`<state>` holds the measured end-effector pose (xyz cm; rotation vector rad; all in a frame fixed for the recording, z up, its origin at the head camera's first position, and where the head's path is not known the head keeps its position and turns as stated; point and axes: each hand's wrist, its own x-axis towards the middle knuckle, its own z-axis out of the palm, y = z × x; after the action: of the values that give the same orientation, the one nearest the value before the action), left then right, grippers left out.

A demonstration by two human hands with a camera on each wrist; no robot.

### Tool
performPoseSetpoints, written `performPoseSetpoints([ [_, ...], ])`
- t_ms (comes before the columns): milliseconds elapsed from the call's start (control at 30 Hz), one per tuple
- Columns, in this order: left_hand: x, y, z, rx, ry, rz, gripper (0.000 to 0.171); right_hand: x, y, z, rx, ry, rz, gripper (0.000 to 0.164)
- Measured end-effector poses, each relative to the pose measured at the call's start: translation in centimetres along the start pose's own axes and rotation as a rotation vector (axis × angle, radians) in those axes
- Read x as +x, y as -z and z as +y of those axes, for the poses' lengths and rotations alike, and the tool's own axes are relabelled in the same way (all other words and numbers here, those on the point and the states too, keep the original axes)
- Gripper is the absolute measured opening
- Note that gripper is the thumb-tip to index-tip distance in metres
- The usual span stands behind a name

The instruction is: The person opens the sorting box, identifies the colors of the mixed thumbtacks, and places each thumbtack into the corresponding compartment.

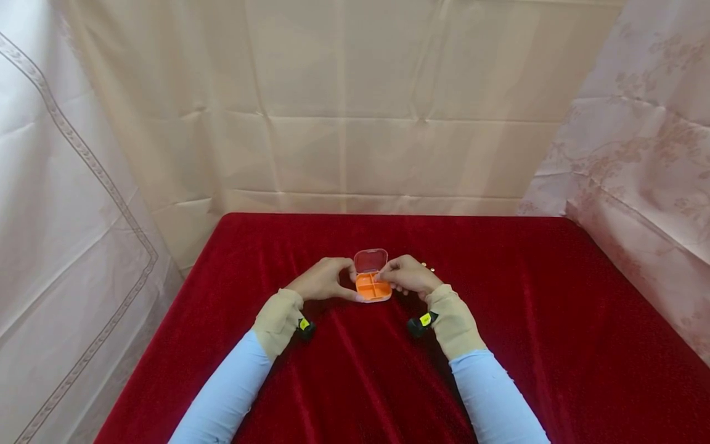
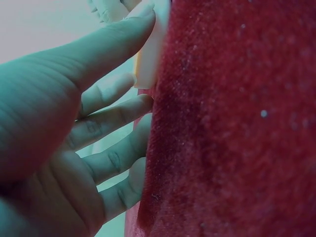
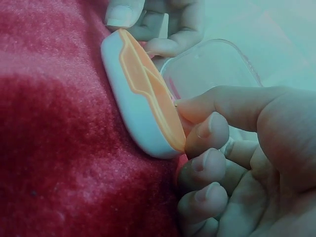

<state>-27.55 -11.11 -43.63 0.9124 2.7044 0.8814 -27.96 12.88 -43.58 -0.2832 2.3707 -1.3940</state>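
Observation:
An orange and white pill box [image 1: 373, 290] with orange dividers sits on the red cloth, its clear lid [image 1: 371, 260] raised at the back. My left hand [image 1: 324, 279] grips the box's left side, thumb at the front corner and fingers towards the back. In the left wrist view, the thumb [image 2: 113, 42] lies along the white side of the box. My right hand [image 1: 412, 274] has its thumb and forefinger tips at the back right compartment; the tips are partly hidden. Among its curled fingers a small shiny piece [image 3: 228, 146] shows, too small to identify.
Two small gold-coloured pieces [image 1: 432, 269] lie on the cloth just beyond the right hand. The red velvet cloth [image 1: 360, 382] covers the table and has soft folds in front of the box. Beige curtains [image 1: 388, 123] hang behind the table.

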Motion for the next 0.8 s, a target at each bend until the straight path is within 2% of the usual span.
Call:
performPoseSetpoints([
  [167, -0.04, -0.15, 0.04, 0.001, 0.013, -0.003, 0.045, -0.18, -0.31, -0.15, -0.025, -0.007, 0.016, 0.016],
  [400, 0.34, -0.52, 0.18, -0.012, -0.012, 0.004, 0.046, -0.28, -0.28, 0.11, -0.051, -0.045, 0.058, 0.013],
  [700, 0.39, -0.58, 0.00, -0.008, 0.009, 0.023, 0.045, -0.21, -0.40, 0.10, -0.040, -0.038, 0.034, 0.012],
  [800, 0.33, -0.32, 0.05, -0.008, 0.016, 0.024, 0.046, -0.26, 0.07, -0.05, -0.029, -0.018, 0.002, 0.014],
])
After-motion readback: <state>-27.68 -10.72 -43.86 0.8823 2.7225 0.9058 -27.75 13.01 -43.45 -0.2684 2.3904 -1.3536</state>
